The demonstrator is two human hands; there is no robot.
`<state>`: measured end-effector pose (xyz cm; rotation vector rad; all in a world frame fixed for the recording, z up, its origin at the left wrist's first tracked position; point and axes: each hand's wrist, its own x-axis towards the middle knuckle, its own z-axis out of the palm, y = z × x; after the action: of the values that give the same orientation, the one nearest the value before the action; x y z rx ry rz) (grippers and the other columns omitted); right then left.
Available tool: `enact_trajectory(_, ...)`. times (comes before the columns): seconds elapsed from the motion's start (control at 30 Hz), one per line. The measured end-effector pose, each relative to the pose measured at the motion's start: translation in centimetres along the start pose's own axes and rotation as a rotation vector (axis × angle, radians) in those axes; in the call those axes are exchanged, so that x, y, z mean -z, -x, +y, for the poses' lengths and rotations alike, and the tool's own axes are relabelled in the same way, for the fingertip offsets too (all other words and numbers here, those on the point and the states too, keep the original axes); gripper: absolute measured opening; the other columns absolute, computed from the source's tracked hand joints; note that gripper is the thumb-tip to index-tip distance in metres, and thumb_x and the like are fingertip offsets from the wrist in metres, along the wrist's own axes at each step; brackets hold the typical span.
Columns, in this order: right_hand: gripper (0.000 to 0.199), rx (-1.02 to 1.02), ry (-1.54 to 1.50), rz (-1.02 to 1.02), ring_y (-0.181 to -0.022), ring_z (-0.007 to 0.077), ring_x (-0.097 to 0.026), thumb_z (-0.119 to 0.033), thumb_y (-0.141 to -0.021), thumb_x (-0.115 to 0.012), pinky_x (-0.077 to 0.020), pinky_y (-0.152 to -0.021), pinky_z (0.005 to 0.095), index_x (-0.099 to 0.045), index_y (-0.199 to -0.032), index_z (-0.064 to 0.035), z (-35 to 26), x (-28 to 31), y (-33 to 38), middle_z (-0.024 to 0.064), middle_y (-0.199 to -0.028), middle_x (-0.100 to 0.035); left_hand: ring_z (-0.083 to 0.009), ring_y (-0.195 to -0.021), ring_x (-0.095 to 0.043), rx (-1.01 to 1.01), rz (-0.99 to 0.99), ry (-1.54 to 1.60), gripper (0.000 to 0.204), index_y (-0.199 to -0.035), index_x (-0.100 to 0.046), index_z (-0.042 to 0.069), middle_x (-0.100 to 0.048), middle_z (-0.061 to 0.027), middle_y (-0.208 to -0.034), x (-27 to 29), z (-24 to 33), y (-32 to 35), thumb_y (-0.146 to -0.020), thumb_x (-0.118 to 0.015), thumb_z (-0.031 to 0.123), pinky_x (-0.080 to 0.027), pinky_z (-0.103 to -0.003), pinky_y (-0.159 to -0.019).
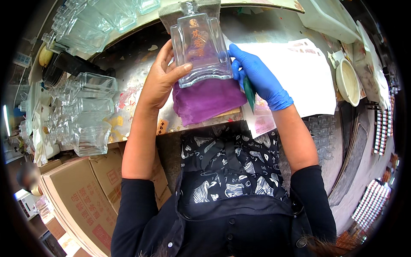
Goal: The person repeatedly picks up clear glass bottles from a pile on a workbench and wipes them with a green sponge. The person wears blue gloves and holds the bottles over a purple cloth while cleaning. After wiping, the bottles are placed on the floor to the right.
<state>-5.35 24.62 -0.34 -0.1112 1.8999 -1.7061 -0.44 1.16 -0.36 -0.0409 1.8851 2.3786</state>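
The left hand (160, 79) is gripping the bottle (201, 47) along its 9 o'clock edge, thumb pressing across the lower front face and fingers curling behind. The gloved right hand (257, 77) is steadying the 3 o'clock edge, fingertips touching the glass while a dark green scraper (249, 92) is tucked in the palm. As a judgement, the step is going best if both hands are keeping the bottle flat on the purple cloth (207, 100) and the thumb is holding it from sliding while the right hand is working on the face.

The bottle is lying at 12 o'clock of the bench (137, 64), neck pointing away from the person. It is clear, flat and rectangular with stepped shoulders, a short neck, and gold and orange markings on its front. More empty bottles (85, 115) are standing at 9 o'clock.
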Motion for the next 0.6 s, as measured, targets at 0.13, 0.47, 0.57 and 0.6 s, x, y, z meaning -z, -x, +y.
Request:
enact_trajectory(0.13, 0.058, 0.134, 0.166, 0.081, -0.071, 0.0110, -0.055, -0.052, -0.087, -0.061, -0.0460, -0.069, 0.0259, -0.067, -0.105, 0.0021, -0.4, -1.1, 0.1, 0.0051, -0.075, -0.060, -0.0286, -0.125, -0.048, -0.005, 0.019, -0.008, 0.087, -0.147, -0.023, -0.002, -0.037, -0.0192, -0.142, -0.2, -0.1, -0.1, -0.078, -0.075, 0.010, -0.041, -0.037, -0.103)
enact_trajectory(0.47, 0.059, 0.107, 0.203, 0.070, -0.077, 0.0130, -0.058, -0.052, -0.086, -0.063, -0.0474, -0.072, 0.0269, -0.066, -0.109, 0.0023, -0.3, -1.0, 0.0, 0.0069, -0.084, -0.064, -0.0283, -0.124, -0.051, 0.062, 0.005, 0.178, 0.061, -0.145, -0.026, -0.002, -0.045, -0.0172, -0.139, 0.5, 0.0, -0.5, -0.096, -0.048, 0.028, -0.045, -0.038, -0.101)
enact_trajectory(0.57, 0.060, 0.083, 0.163, 0.052, -0.075, 0.0124, -0.058, -0.054, -0.088, -0.059, -0.0473, -0.071, 0.0265, -0.065, -0.110, 0.0017, -1.3, -1.0, 0.7, 0.0065, -0.084, -0.064, -0.0281, -0.122, -0.053, 0.060, 0.002, 0.274, 0.059, -0.145, -0.026, -0.002, -0.046, -0.0166, -0.138, 0.9, 0.2, -0.6, -0.098, -0.046, 0.026, -0.046, -0.037, -0.099)
enact_trajectory(0.6, 0.061, 0.078, 0.176, 0.043, -0.076, 0.0126, -0.058, -0.055, -0.088, -0.058, -0.0475, -0.071, 0.0266, -0.065, -0.110, 0.0018, -1.2, -0.9, 0.6, 0.0069, -0.085, -0.064, -0.0278, -0.121, -0.053, 0.060, 0.007, 0.265, 0.060, -0.145, -0.026, -0.002, -0.046, -0.0166, -0.138, 0.9, 0.3, -0.7, -0.097, -0.048, 0.025, -0.046, -0.037, -0.099)
